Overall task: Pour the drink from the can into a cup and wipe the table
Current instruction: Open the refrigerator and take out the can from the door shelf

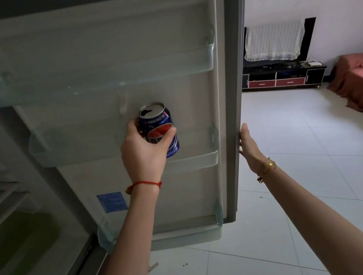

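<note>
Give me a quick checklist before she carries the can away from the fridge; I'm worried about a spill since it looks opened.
1. Left hand has a grip around the blue can: ok.
2. Can upright: not ok, it leans slightly.
3. Can top sealed: not ok, the mouth opening shows dark, so it can spill.
4. Can clear of the door shelf: cannot tell, its base is near the shelf rail.
5. Right hand steadies the fridge door edge: ok.
6. Cup and table ready: cannot tell, neither is in view.
</note>
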A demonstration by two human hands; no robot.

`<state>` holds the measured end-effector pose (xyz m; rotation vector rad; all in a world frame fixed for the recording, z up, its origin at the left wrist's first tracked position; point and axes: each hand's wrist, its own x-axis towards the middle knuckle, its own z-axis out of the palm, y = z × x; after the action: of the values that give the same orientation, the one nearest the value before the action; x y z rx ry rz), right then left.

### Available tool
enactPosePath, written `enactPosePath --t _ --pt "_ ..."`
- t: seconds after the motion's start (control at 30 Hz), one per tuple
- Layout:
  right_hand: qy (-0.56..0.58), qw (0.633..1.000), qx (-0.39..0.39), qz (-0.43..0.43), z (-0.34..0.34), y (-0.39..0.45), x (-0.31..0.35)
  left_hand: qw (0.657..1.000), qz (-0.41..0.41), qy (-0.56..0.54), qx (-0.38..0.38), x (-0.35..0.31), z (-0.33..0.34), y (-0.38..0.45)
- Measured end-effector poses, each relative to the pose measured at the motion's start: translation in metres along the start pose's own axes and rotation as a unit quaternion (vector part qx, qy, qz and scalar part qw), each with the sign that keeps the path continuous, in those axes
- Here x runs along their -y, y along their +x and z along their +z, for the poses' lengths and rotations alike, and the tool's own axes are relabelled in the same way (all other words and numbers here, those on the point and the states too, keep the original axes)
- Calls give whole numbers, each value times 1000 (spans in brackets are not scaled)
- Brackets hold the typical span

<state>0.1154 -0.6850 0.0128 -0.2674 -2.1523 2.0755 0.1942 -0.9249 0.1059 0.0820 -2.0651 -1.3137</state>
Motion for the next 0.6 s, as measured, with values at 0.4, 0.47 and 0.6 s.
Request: enactPosePath --t 0.4,0.47,0.6 --pt "-32 999 26 0 -15 -45 -2 998 -29 -48 26 -23 -60 -62" --pt "-55 998 30 -3 -17 -57 -6 997 -40 -57 25 -26 -69 -79" --pt "-137 988 30 -64 -21 -96 -7 995 -67 -76 13 -35 -82 -119"
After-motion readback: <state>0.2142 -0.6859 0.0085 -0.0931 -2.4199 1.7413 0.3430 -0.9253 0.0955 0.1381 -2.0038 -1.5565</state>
